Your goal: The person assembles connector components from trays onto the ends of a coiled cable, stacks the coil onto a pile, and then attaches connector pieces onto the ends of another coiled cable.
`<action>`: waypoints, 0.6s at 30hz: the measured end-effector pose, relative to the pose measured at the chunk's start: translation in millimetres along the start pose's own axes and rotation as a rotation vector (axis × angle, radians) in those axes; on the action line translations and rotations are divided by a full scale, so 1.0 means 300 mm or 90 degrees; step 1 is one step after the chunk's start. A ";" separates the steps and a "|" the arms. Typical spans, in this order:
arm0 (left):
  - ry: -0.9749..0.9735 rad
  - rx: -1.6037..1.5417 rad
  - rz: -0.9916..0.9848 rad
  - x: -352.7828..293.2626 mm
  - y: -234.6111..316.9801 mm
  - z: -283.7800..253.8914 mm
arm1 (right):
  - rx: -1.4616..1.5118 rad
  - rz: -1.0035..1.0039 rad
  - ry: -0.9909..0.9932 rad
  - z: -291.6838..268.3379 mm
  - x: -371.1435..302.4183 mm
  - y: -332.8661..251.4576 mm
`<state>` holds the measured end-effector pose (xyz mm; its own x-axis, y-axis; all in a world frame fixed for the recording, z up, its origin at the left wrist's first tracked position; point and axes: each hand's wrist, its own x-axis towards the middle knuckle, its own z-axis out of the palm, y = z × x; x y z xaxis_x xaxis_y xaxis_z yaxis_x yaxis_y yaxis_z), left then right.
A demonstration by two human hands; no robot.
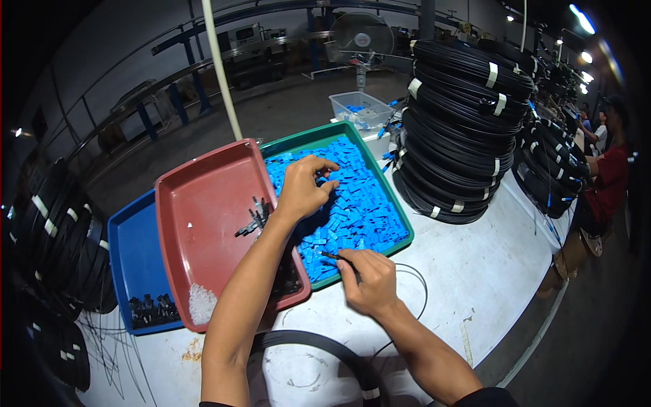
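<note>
My left hand (306,188) is over the green tray (403,227), which holds a heap of small blue plastic connector pieces (359,210). Its thumb and forefinger are bent and apart, with nothing seen between them; the other fingers are partly hidden. Lower and to the right, my right hand (369,279) pinches a thin black cable end (330,255) above the tray's near edge. A loop of thin cable curves behind that hand, and a coil of black cable (332,342) lies on the table between my forearms.
A red tray (196,230) with black and clear small parts overlaps a blue tray (132,254). Tall stacks of black cable coils (464,136) stand right and left (61,237). Behind are a clear bin (363,122) and a fan (363,41). Another person (607,176) is far right.
</note>
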<state>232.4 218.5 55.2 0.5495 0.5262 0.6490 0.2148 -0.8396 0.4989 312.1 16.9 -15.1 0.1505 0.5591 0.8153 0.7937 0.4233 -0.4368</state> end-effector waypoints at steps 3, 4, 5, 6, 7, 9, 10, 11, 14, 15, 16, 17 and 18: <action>0.066 -0.167 -0.034 -0.057 0.040 -0.070 | 0.014 -0.015 -0.002 -0.007 0.007 -0.006; 0.055 -0.255 -0.036 -0.091 0.046 -0.109 | 0.026 -0.010 -0.007 0.001 0.007 -0.013; 0.050 -0.246 -0.086 -0.132 0.107 -0.154 | 0.028 -0.014 -0.007 0.000 0.000 -0.012; 0.030 -0.219 -0.106 -0.184 0.142 -0.193 | 0.036 -0.009 -0.013 -0.002 -0.011 -0.012; 0.017 -0.187 -0.120 -0.229 0.169 -0.237 | 0.046 -0.015 -0.015 -0.003 -0.004 -0.011; 0.024 -0.254 -0.118 -0.336 0.212 -0.300 | 0.060 -0.033 -0.036 -0.005 -0.006 -0.019; 0.012 -0.238 -0.142 -0.387 0.246 -0.335 | 0.076 -0.038 -0.035 -0.009 -0.007 -0.029; 0.000 -0.223 -0.168 -0.442 0.275 -0.373 | 0.092 -0.043 -0.035 -0.008 -0.010 -0.042; 0.019 -0.221 -0.212 -0.610 0.301 -0.431 | 0.139 0.001 -0.086 -0.025 -0.006 -0.110; 0.008 -0.162 -0.221 -0.652 0.325 -0.454 | 0.154 0.020 -0.108 -0.033 -0.002 -0.139; 0.018 -0.187 -0.226 -0.702 0.321 -0.457 | 0.166 -0.014 -0.106 -0.032 0.002 -0.161; 0.027 -0.213 -0.230 -0.747 0.321 -0.458 | 0.171 -0.022 -0.114 -0.038 0.004 -0.190; 0.038 -0.239 -0.259 -0.784 0.330 -0.459 | 0.187 -0.025 -0.142 -0.048 0.004 -0.223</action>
<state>13.2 30.2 30.9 0.4335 0.8138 0.3871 0.0923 -0.4674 0.8792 267.5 -21.0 20.6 -0.0347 0.6670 0.7443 0.5880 0.6158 -0.5244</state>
